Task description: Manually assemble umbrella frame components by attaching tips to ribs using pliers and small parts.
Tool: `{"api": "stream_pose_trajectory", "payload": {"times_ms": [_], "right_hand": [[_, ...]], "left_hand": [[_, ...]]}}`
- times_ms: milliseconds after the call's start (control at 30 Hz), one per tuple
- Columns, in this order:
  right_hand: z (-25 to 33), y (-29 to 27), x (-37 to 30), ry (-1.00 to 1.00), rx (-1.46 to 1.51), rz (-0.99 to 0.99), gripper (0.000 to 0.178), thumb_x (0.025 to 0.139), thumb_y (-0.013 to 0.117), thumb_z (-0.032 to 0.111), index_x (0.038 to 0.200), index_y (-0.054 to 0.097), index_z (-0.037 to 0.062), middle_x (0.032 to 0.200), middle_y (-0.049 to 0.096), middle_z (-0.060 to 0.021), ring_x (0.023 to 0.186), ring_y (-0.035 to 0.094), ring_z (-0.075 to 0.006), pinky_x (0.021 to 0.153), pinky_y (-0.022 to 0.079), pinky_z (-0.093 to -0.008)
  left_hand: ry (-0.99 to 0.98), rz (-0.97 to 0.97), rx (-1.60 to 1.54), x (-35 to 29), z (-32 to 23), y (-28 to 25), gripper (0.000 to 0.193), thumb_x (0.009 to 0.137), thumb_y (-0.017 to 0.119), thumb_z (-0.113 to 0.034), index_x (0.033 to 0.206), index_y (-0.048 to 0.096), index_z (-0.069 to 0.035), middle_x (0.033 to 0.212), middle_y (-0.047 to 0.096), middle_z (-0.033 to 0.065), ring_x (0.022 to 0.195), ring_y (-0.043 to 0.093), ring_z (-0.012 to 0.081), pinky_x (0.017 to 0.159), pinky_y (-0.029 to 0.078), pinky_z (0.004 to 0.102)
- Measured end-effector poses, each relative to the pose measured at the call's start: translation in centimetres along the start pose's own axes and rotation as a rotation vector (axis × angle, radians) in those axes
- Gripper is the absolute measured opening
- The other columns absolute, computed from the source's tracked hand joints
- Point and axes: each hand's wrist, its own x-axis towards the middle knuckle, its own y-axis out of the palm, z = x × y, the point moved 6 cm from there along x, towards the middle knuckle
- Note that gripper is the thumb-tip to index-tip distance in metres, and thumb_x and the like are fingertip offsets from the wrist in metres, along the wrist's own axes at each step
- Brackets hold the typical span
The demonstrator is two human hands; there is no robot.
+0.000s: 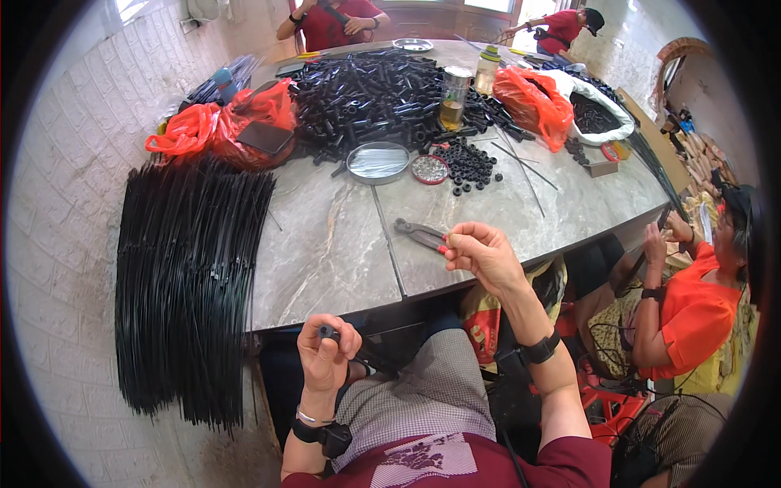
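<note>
My left hand (324, 355) is closed around a black tube (329, 333) just in front of the table edge; the tube's round end shows between thumb and fingers. Over the front of the table, my right hand (488, 259) has its thumb and fingers pinched together. What they hold, if anything, is too small to make out. Beside those fingertips lies a pair of pincers (419, 233) with red grips; the grip ends are partly hidden, and I cannot tell whether the hand touches them. Farther back are small black ring-shaped parts (470, 167) in a loose pile.
A thick bundle of long black strips (191, 285) hangs over the table's left edge. Behind stand a round tin of thin pale rods (377, 161), a red-rimmed dish (429, 169), heaped black tubes (366, 98), a jar (453, 102) and red bags (533, 102). A co-worker (691, 309) sits close on my right.
</note>
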Motion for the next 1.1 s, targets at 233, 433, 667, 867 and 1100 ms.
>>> {"api": "stream_pose_trajectory", "payload": {"times_ms": [233,433,667,867,1100], "right_hand": [[-0.7,3.0,-1.7,-0.054,-0.076,0.064,0.014,0.089,0.064,0.005,0.101,0.065,-0.0038,0.088,0.066,-0.0078,0.077,0.066,-0.0151,0.067,0.058,-0.0285],[-0.7,7.1,-4.1,-0.196,-0.132,0.071,0.021,0.088,0.062,-0.003,0.107,0.056,-0.0030,0.092,0.065,-0.0088,0.082,0.066,-0.0160,0.066,0.056,-0.0258],[-2.2,12.7,-5.8,-0.304,-0.252,0.122,0.026,0.086,0.064,-0.006,0.110,0.053,-0.0032,0.097,0.064,-0.0091,0.083,0.065,-0.0120,0.067,0.053,-0.0223],[-3.5,14.5,-5.5,-0.312,-0.240,0.164,0.022,0.087,0.061,-0.007,0.106,0.053,-0.0034,0.095,0.065,-0.0102,0.073,0.066,-0.0135,0.063,0.055,-0.0249],[-4.0,14.5,-5.3,-0.285,-0.223,0.165,0.022,0.086,0.060,-0.009,0.106,0.052,-0.0045,0.094,0.064,-0.0112,0.073,0.065,-0.0138,0.062,0.056,-0.0247]], "left_hand": [[0.030,-0.050,0.037,-0.7,-0.8,-0.5,0.035,0.088,0.065,-0.036,0.103,0.057,-0.006,0.070,0.052,0.0026,0.059,0.046,0.0122,0.056,0.035,0.0281],[0.007,-0.068,0.134,1.2,0.6,0.0,0.047,0.091,0.059,-0.040,0.121,0.055,-0.004,0.073,0.049,0.0025,0.060,0.042,0.0129,0.058,0.035,0.0281],[0.027,-0.028,0.056,1.5,0.9,0.6,0.047,0.095,0.057,-0.034,0.129,0.053,-0.001,0.078,0.054,0.0029,0.068,0.049,0.0102,0.062,0.043,0.0243],[-0.020,-0.088,0.097,0.8,0.8,0.0,0.055,0.089,0.061,-0.041,0.129,0.053,-0.003,0.091,0.062,0.0020,0.071,0.054,0.0098,0.060,0.045,0.0231],[-0.036,-0.106,0.098,0.8,0.7,0.0,0.056,0.088,0.062,-0.042,0.128,0.055,-0.003,0.087,0.063,0.0015,0.070,0.056,0.0093,0.059,0.045,0.0224]]}}
